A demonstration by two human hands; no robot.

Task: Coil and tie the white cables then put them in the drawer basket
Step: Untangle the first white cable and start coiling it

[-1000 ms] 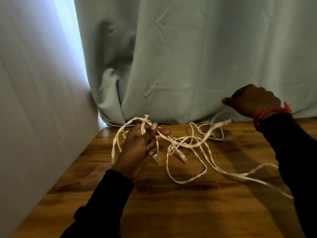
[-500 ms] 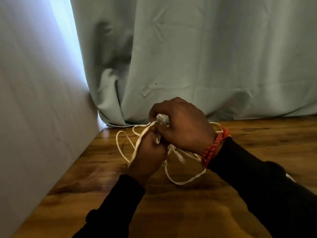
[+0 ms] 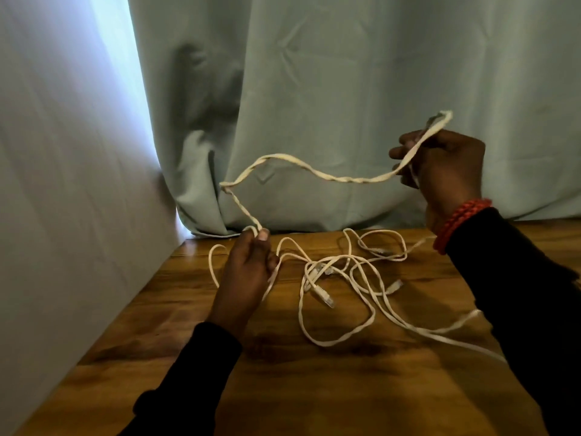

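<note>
White flat cables [image 3: 342,179], pinched in my left hand [image 3: 248,272] and right hand [image 3: 440,165], may snag the tabletop [image 3: 314,388] tangle.

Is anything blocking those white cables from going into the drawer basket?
No basket is in view, so that path cannot be judged. Both hands already hold a twisted stretch of cable: left hand low, right hand raised. The rest lies in a loose tangle on the table, uncoiled.
</note>
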